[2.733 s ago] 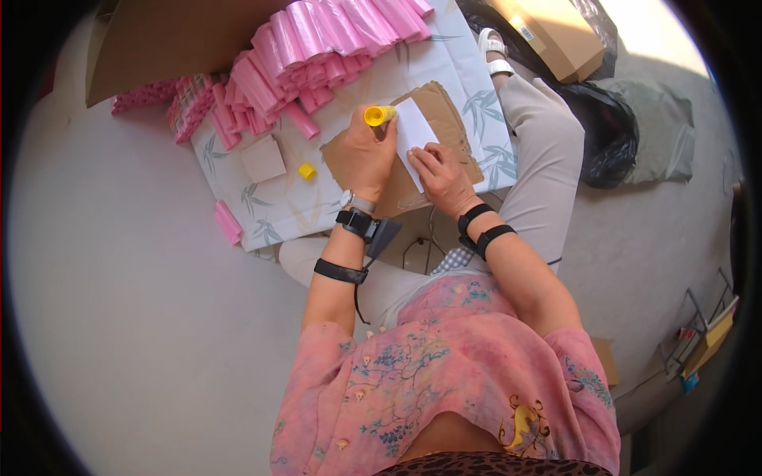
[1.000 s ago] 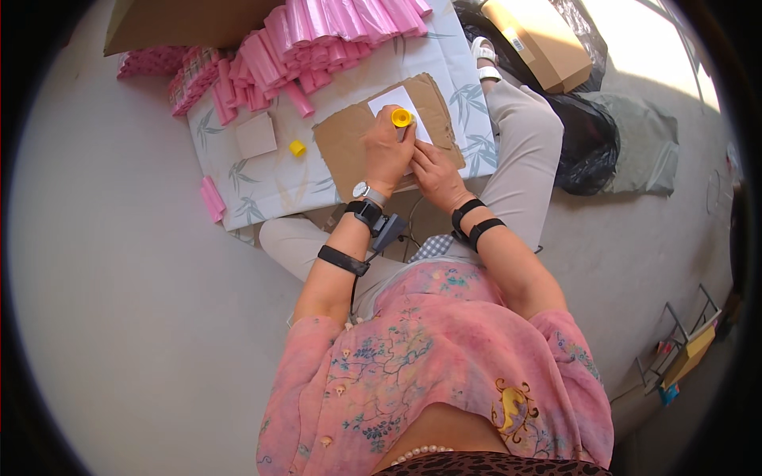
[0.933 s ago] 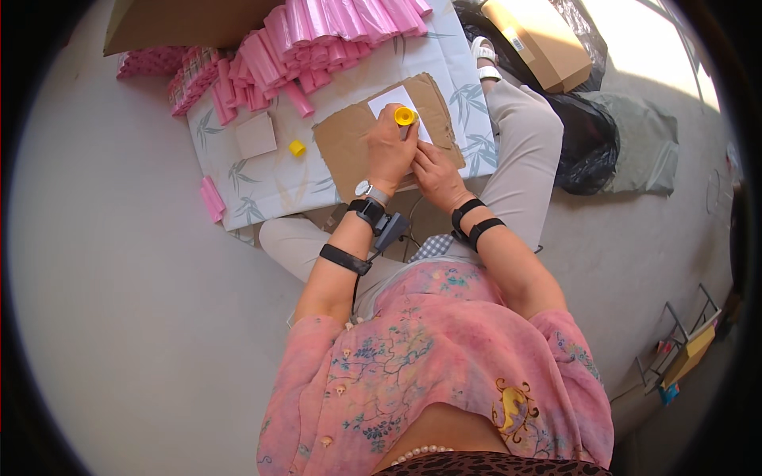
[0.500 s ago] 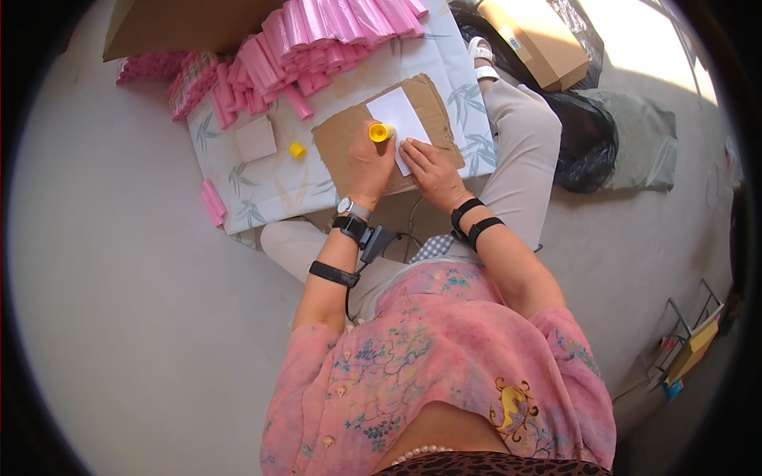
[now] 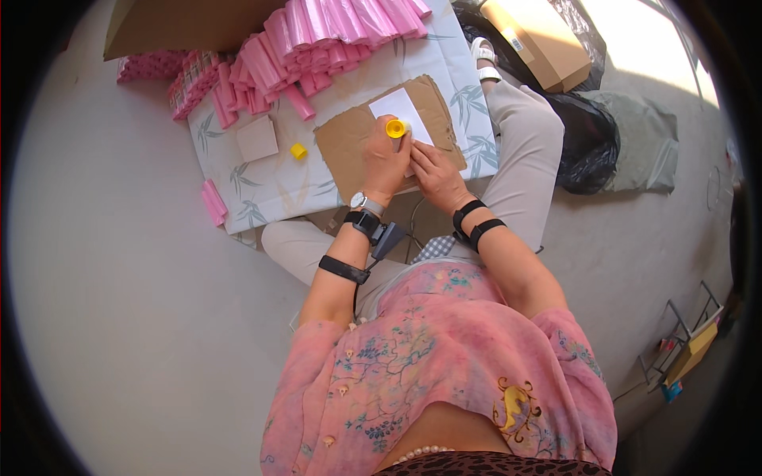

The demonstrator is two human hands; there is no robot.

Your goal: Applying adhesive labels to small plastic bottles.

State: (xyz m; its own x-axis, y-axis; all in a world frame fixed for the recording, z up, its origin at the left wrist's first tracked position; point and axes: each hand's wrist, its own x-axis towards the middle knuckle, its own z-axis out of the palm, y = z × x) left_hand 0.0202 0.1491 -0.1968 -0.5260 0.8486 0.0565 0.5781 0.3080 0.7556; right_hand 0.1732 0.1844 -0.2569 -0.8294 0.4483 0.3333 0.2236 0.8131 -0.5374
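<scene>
My left hand [image 5: 384,165] is closed around a glue stick, whose round yellow end [image 5: 396,128] points up toward me. Beneath it lies a sheet of white paper [image 5: 398,105] on a torn piece of brown cardboard [image 5: 343,151]. My right hand [image 5: 438,174] rests with its fingers stretched out on the near part of the paper, close beside the left. The lower tip of the stick is hidden by my left hand. Left of the cardboard sits a small yellow cap [image 5: 298,151], and next to it a stack of pale cards [image 5: 257,139].
Many pink rolls [image 5: 317,47] are piled at the table's far side, beside a large cardboard box [image 5: 182,24]. One pink roll [image 5: 213,203] lies at the left edge of the patterned tablecloth [image 5: 286,198]. A brown carton [image 5: 540,47] and a black plastic bag [image 5: 587,143] are on the floor at right.
My left hand has slid to the right across the paper with the glue stick, now close to my right fingers. My right hand stays nearly in place.
</scene>
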